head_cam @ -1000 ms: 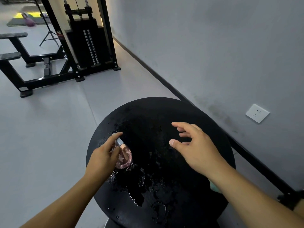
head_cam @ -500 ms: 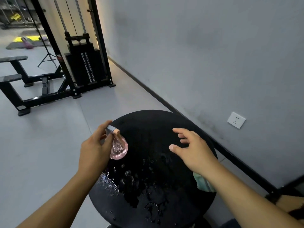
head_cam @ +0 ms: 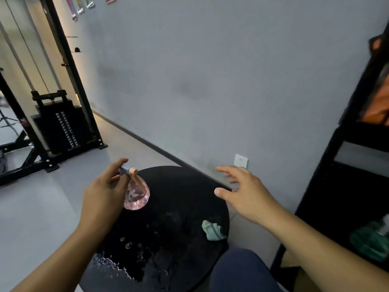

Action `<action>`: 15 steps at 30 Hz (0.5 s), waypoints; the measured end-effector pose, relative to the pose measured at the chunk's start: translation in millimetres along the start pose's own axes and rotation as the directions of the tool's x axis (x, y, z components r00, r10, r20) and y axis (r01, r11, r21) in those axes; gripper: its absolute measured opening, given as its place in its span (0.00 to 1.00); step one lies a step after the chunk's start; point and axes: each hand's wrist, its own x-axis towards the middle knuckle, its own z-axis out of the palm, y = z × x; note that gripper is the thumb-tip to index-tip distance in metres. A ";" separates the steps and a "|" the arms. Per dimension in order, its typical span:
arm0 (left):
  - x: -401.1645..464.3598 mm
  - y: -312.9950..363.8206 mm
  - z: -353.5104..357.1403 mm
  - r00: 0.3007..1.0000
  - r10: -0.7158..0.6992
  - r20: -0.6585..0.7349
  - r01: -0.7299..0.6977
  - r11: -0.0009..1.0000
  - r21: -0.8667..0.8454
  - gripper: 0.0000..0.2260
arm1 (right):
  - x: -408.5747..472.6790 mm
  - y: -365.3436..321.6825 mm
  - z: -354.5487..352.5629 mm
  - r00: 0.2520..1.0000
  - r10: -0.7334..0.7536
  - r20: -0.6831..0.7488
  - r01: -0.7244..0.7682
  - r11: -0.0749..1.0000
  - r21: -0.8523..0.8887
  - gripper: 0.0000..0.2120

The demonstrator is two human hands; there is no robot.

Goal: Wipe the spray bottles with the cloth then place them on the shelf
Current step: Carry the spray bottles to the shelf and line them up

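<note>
A gym corner is seen: a black cable weight machine [head_cam: 63, 127] at far left on a pale grey floor, a matte grey wall w/ a white socket [head_cam: 241, 161] behind, a black shelf unit [head_cam: 328, 165] at far right. In the foreground a round black table [head_cam: 185, 186] is shown, its matte top beaded w/ water droplets toward the near edge.

At centre-left, a pink spray bottle [head_cam: 136, 193] is held above the table's left rim by the left hand [head_cam: 103, 197], fingers & thumb pinched round the silver neck. The long axis is tilted, nozzle end up and to the left, bulbous clear body hanging down-right; the plastic looks glossy, teardrop-shaped.

A crumpled pale green cloth [head_cam: 212, 229] is seen lying on the table's right edge. The right hand [head_cam: 246, 194] is held over that edge, fingers spread & empty, toward the wall.
</note>
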 end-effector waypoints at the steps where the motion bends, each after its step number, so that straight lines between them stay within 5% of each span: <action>1: -1.1 11.9 3.4 1.000 0.017 0.019 -0.017 1.000 0.001 0.17 | -9.0 2.1 -10.6 1.000 0.003 -0.014 -0.003 1.000 -0.006 0.25; 15: -49.6 167.9 96.0 0.950 0.219 0.220 -0.171 0.961 -0.219 0.17 | -120.2 63.5 -147.2 0.962 0.139 -0.236 -0.156 0.986 -0.052 0.27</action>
